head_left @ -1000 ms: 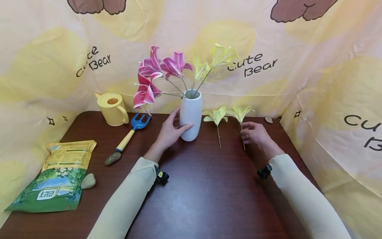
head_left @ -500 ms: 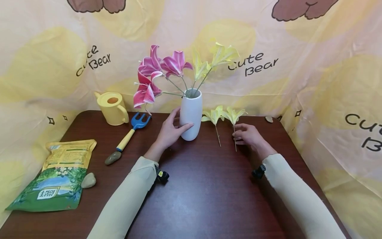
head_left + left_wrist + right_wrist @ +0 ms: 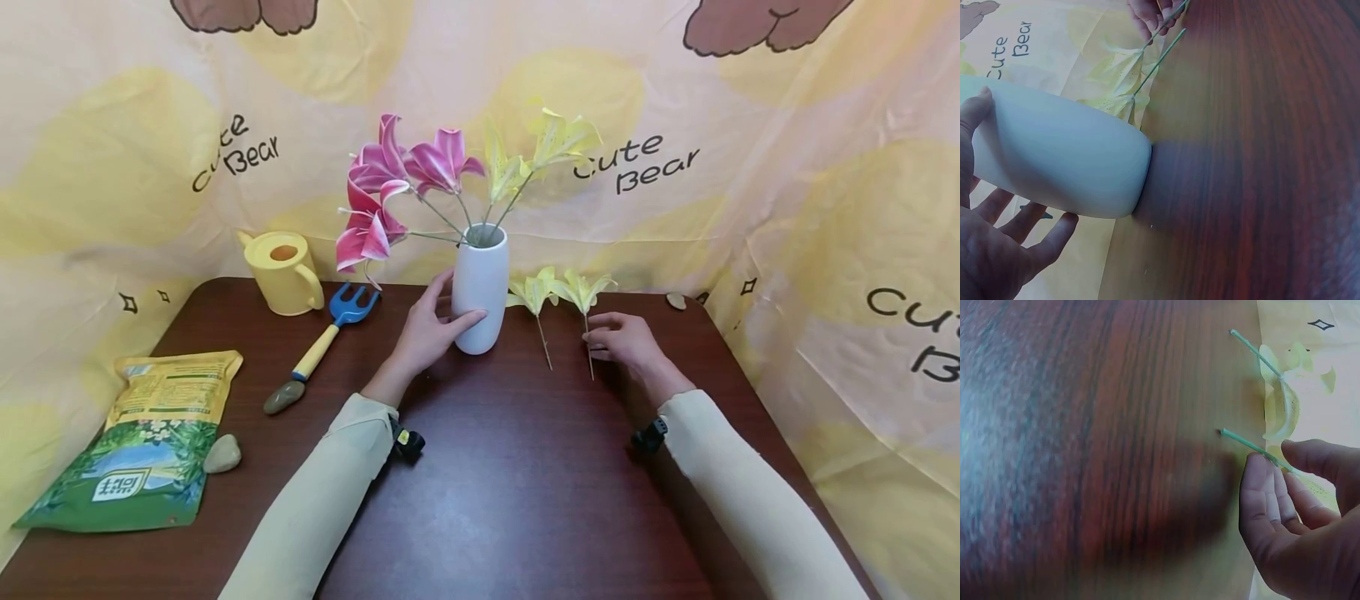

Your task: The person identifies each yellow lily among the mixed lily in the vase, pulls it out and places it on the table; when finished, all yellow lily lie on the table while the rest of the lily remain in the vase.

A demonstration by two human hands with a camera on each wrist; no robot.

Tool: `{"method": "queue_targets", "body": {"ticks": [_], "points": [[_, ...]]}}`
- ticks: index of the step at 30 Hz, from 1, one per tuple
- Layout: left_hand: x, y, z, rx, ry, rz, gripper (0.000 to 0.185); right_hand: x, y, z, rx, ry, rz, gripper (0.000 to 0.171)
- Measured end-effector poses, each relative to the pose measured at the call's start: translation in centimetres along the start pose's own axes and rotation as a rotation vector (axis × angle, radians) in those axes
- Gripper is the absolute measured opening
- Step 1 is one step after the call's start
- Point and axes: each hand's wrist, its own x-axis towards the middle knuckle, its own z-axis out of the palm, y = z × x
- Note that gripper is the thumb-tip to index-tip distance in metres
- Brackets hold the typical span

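My left hand [image 3: 429, 329] holds a white vase [image 3: 481, 287] round its lower half, thumb across the front and fingers behind and beside it. Three pink lilies [image 3: 442, 162] lean left out of the vase; two yellow lilies [image 3: 558, 137] lean right. To the right, my right hand [image 3: 628, 346] pinches the thin stem of a yellow lily [image 3: 584, 292], its stem crossing between thumb and fingers in the right wrist view. Beside it on the table is another yellow lily [image 3: 534, 292], its stem end pointing toward me. Their petals overlap in the head view.
Left on the brown table [image 3: 480, 500] are a yellow watering can [image 3: 281, 279], a blue garden fork [image 3: 337, 329] with a yellow handle, a printed bag [image 3: 150, 442] and two stones [image 3: 222, 454]. A small stone [image 3: 677, 301] lies back right. Patterned cloth [image 3: 480, 67] hangs behind.
My right hand has moved left with the yellow lily, closer to the vase. The other yellow lily has also shifted slightly left. My left hand and the vase stay put.
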Motion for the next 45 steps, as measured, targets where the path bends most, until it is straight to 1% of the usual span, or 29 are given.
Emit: {"method": "queue_targets", "body": {"ticks": [4,6,8,10,12,17,20,24,28,31,36,42,45], "points": [[-0.1,-0.1,0.1,-0.001,0.002,-0.002,0.084,-0.2,-0.4,-0.2,-0.009,0.045,-0.02,0.053],[-0.1,-0.1,0.2,-0.003,0.0,-0.009,0.083,-0.4,-1.0,-0.2,-0.019,0.067,-0.038,0.051],[-0.2,-0.1,0.1,-0.01,-0.002,-0.017,0.083,-0.8,-2.2,0.2,-0.01,0.075,-0.073,0.051],[-0.2,-0.1,0.1,-0.023,0.002,-0.02,0.082,-1.3,-4.0,1.0,0.016,0.076,-0.116,0.051],[-0.2,0.0,0.0,-0.04,0.009,-0.017,0.081,-1.8,-6.3,2.2,0.085,0.062,-0.174,0.05],[-0.2,-0.2,0.0,-0.071,0.02,0.007,0.078,-2.5,-11.8,6.0,0.311,0.019,-0.31,0.042],[-0.1,-0.5,0.0,-0.079,0.019,0.015,0.077,-2.5,-14.2,8.0,0.424,0.023,-0.359,0.038],[0.1,-0.8,0.1,-0.086,0.021,0.022,0.076,-2.3,-16.2,10.0,0.557,0.043,-0.401,0.027],[0.2,-0.9,-0.1,-0.074,0.021,0.033,0.075,-1.9,-17.3,11.4,0.654,0.047,-0.424,0.012],[0.2,-0.9,-0.2,-0.062,0.017,0.041,0.074,-1.6,-17.7,12.2,0.675,0.056,-0.43,0.008],[0.2,-0.8,-0.2,-0.062,0.012,0.047,0.074,-1.5,-18.0,12.9,0.696,0.081,-0.435,0.011],[0.2,-0.8,-0.2,-0.05,0.012,0.042,0.074,-1.5,-18.1,13.4,0.725,0.113,-0.461,0.021],[0.2,-0.7,-0.2,-0.052,0.012,0.041,0.074,-1.5,-18.1,13.5,0.737,0.118,-0.476,0.024]]}}
